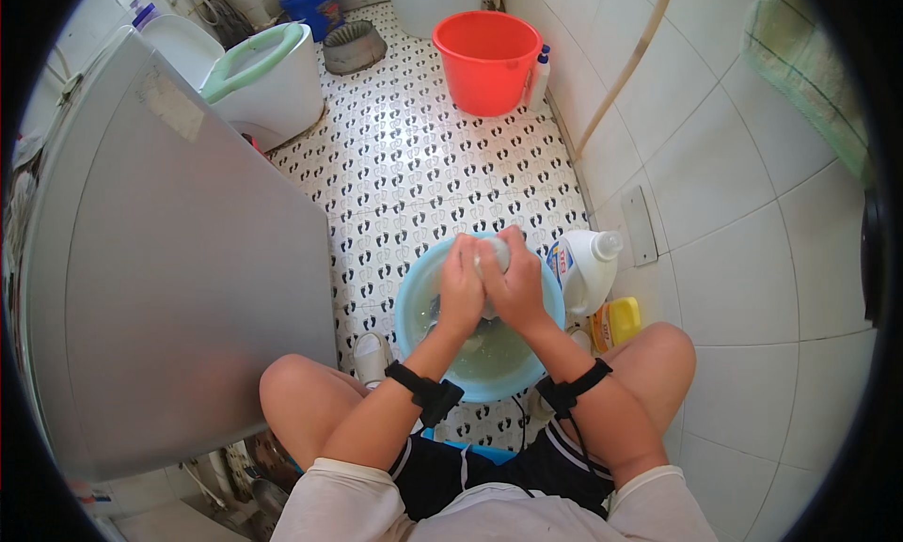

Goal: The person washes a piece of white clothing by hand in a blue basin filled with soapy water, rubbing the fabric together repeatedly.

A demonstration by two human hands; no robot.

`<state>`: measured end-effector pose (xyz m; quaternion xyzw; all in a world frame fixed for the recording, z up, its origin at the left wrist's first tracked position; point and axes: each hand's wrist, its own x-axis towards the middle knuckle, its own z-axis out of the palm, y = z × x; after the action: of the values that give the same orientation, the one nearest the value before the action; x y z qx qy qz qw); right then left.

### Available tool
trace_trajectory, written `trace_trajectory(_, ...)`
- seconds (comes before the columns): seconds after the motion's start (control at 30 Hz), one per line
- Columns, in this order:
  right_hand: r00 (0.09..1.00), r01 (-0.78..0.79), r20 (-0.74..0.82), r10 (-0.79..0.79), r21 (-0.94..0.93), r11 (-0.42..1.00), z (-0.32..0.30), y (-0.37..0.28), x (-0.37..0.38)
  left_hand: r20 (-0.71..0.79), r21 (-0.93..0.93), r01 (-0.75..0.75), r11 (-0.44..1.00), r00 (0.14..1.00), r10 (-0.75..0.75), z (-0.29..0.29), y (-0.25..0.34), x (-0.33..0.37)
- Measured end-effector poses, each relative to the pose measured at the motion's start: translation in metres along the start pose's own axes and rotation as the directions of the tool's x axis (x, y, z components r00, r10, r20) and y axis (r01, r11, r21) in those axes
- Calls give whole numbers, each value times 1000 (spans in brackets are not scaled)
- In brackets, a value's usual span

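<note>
Left hand [458, 281] and right hand [516, 281] press together around a pale item [497, 252], kind unclear, toward the far edge of the light-blue basin [482, 392]. Sound practice: even pressure, inside the rim, so drips reach water [494, 356].

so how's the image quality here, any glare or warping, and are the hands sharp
Head view: pale glare lies on the patterned floor beyond the basin; head view: fisheye bends the tile joints on the wall, with black corners; head view: left hand and right hand look slightly soft, the pale thing between them too indistinct to name.
</note>
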<state>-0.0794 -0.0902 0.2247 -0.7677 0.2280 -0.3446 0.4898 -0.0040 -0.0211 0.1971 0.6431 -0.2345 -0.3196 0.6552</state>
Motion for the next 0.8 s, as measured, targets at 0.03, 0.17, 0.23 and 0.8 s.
trace_trajectory(0.03, 985, -89, -151, 85, -18, 996, 4, 10, 3, 5, -2, 2, 1000, 1000, -2, 4, -2, -1)
trace_trajectory(0.17, 970, -86, -226, 86, 8, 996, 15, 14, 2, -190, -29, -58, 998, 980, 51, 12, -16, 9)
trace_trajectory(0.23, 989, -59, -135, 58, -1, 998, 19, 9, -4, -368, -148, -16, 989, 929, -40, 9, -17, 11)
trace_trajectory(0.8, 974, -128, -189, 122, -22, 992, 33, 20, -7, -218, -135, 66, 989, 971, -95, -6, -20, 10)
